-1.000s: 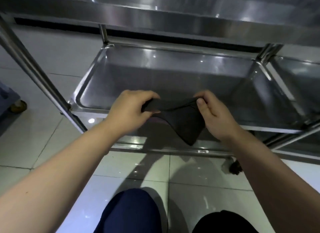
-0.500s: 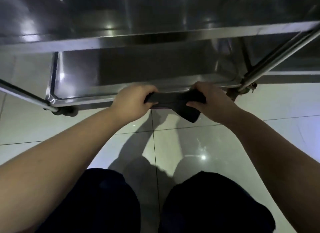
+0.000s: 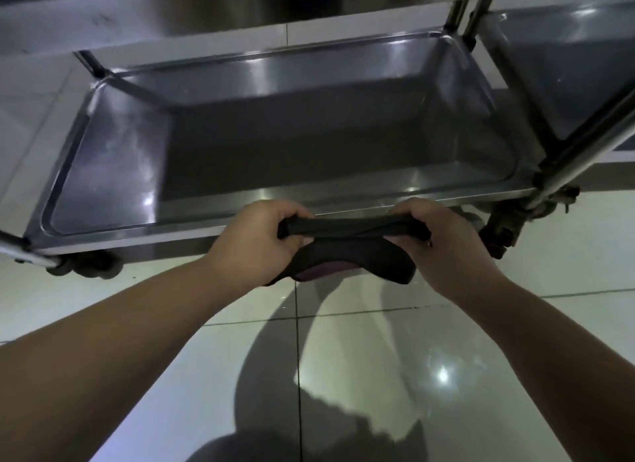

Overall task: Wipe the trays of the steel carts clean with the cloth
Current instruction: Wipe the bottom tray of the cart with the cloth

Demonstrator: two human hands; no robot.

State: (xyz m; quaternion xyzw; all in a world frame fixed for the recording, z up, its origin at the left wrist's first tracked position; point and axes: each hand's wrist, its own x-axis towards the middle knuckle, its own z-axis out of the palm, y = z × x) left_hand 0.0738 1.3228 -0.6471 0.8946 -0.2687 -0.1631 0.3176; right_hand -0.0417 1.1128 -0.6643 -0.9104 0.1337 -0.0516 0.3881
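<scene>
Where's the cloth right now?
Head view, centre: the cloth is held stretched between the left hand and the right hand, over the floor tiles, just in front of the near rim of the lower tray.

Standing here, I can read no writing at all: no lettering, label, brand mark or number shows on the steel tray (image 3: 113, 159), on the cloth (image 3: 343, 252), or on the floor (image 3: 378, 358). The bright spots on the metal and tiles are only light reflections, not marks.
</scene>
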